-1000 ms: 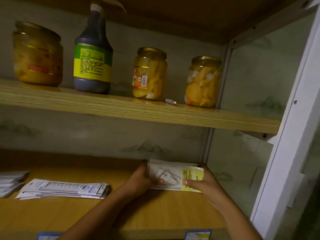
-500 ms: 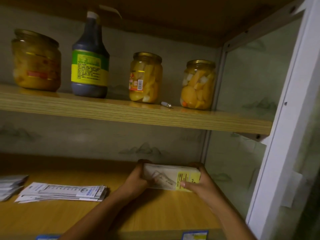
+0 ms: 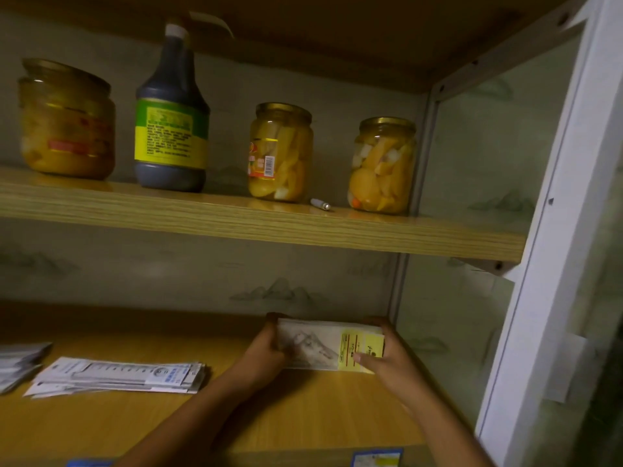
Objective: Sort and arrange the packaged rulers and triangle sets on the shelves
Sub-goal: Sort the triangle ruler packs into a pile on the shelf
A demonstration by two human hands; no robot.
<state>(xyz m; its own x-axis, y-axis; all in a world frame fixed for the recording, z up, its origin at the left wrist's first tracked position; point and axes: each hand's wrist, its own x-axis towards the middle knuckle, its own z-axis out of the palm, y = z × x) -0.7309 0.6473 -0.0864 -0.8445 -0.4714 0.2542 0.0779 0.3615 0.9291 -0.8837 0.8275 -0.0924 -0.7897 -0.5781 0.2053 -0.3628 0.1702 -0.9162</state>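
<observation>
As the stack of triangle sets (image 3: 332, 345) lies lengthwise across the lower shelf (image 3: 303, 409), right of the ruler stack (image 3: 121, 375), left hand (image 3: 266, 352) and right hand (image 3: 387, 358) grip its opposite ends, fingers curled.

The shelves (image 3: 236, 224) look like light wood-grain board, the lower one faintly glossy. The jars (image 3: 281, 153) are clear shiny glass with gold metal lids. The dark bottle (image 3: 170, 123) is smooth plastic with a paper label. The packaged rulers (image 3: 118, 374) and the triangle sets (image 3: 323, 345) show glossy plastic sleeves over printed paper.
</observation>
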